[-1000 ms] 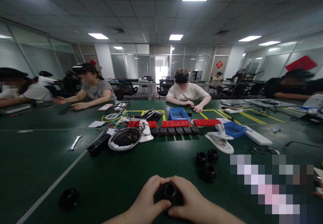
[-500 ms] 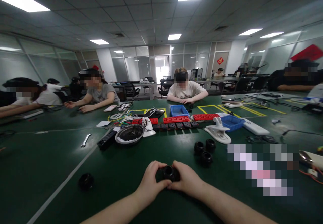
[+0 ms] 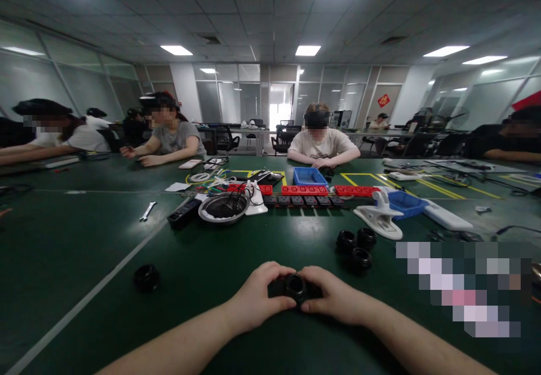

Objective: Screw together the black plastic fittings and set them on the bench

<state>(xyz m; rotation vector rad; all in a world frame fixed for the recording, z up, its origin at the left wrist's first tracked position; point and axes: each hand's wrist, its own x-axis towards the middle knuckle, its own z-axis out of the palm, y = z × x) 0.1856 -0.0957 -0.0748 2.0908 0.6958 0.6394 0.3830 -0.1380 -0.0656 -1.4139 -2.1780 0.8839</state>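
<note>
Between my hands, low in the middle of the head view, is a thick black ring-shaped part (image 3: 295,287) with a round hole facing up. My left hand (image 3: 264,296) curls around its left side, thumb at the near edge and fingers at the far edge. From the right, my right hand (image 3: 336,296) closes on it in the same way. Three similar black ring-shaped parts (image 3: 361,258) stand grouped beyond my right hand. One more black ring-shaped part (image 3: 146,277) lies apart on the left, on the green tabletop (image 3: 203,273).
Farther back are a metal dish (image 3: 224,217), red socket strips (image 3: 304,190), blue trays (image 3: 310,176) and a white clip stand (image 3: 380,217). A wrench (image 3: 147,211) lies left. A person (image 3: 323,144) sits opposite; others sit along both sides. A blurred patch covers the right.
The camera view has shifted, so most things on the table appear farther right. My right thumb and fingers sit slightly farther apart around the ring-shaped part; it stays between both hands.
</note>
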